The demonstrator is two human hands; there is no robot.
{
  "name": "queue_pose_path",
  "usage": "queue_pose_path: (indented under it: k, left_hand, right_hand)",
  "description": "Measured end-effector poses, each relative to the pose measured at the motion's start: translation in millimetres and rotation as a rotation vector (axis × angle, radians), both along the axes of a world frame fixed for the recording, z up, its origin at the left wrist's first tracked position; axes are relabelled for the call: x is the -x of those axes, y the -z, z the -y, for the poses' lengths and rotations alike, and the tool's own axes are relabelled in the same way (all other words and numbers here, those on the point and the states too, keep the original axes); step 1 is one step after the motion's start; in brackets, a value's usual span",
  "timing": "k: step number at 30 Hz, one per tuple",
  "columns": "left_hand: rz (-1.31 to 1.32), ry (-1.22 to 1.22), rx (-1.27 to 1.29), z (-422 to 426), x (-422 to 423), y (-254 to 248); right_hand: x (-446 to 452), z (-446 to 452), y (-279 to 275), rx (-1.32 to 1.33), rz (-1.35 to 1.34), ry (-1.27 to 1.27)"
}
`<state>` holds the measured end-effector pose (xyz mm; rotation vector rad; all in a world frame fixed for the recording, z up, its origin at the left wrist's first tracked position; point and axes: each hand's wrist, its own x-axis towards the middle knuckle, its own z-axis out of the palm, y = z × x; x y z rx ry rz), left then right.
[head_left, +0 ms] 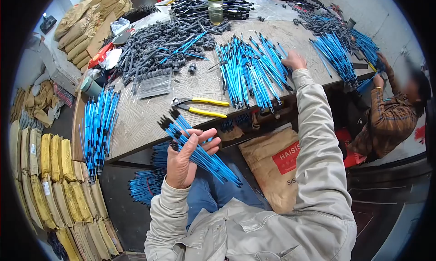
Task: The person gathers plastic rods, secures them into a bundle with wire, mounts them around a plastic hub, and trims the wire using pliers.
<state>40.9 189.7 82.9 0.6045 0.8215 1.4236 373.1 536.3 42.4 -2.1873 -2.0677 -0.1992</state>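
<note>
One bunch of blue rods (pixel 213 163) with black ends lies across the left hand (pixel 180 163), thumb and fingers closed loosely about it over the lap. The right hand (pixel 295 61) is stretched to the far-right side of a loose blue spread (pixel 245 74) on the table (pixel 136 120); whether its fingers grip a rod, I cannot tell. As a judgement, the handful is only partly gathered: many rods lie uncollected in that spread. Just beside the bunch are yellow-handled pliers (pixel 210 101), untouched, then a clear pack (pixel 154 85) and a large heap of dark fittings (pixel 159 43). Farther out, a blue stack (pixel 101 124) overhangs the left edge, and another pile (pixel 335 56) sits near a co-worker (pixel 390 115). Below the table, one bundle (pixel 145 187) seems banded, so perhaps finished.
</note>
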Motion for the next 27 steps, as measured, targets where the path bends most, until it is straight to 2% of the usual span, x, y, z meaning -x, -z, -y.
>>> queue_pose_path:
  k: [4, 7, 8, 10, 12, 16, 20, 23, 27]
  left_hand:
    - [-0.027, 0.048, 0.057, 10.0, 2.2, 5.3]
    - [-0.184, 0.146, 0.037, 11.8, 8.5, 17.2]
    - [-0.180, 0.147, 0.035, 10.8, 9.4, 20.2]
    - [-0.146, 0.115, 0.021, 5.1, 8.9, 26.1]
    - [-0.125, 0.104, 0.016, -3.0, 8.8, 32.7]
    - [-0.061, 0.025, -0.014, -23.5, 17.9, 38.3]
    - [-0.072, -0.044, -0.070, -33.9, 27.4, 33.4]
    - [-0.167, 0.044, -0.161, -33.0, 18.2, 20.1]
    - [-0.087, -0.042, -0.150, -19.0, -16.1, -10.5]
  right_hand:
    - [-5.9, 19.4, -2.4, -0.188, -0.094, -0.002]
    - [-10.0, 50.5, -30.7, -0.536, -0.396, -0.027]
    - [-4.9, 71.6, -42.8, -0.538, -0.392, -0.027]
    - [8.3, 124.3, -59.1, -0.813, -0.725, -0.236]
    - [21.5, 175.5, -61.9, -0.804, -1.035, -0.406]
    - [56.0, 279.9, -49.4, -0.726, -1.187, -0.533]
    - [75.1, 331.4, -25.9, -0.733, -1.041, -0.677]
    - [99.2, 341.6, -13.9, -0.623, -1.054, -0.752]
    - [123.3, 336.6, -1.5, -0.380, -1.107, -0.761]
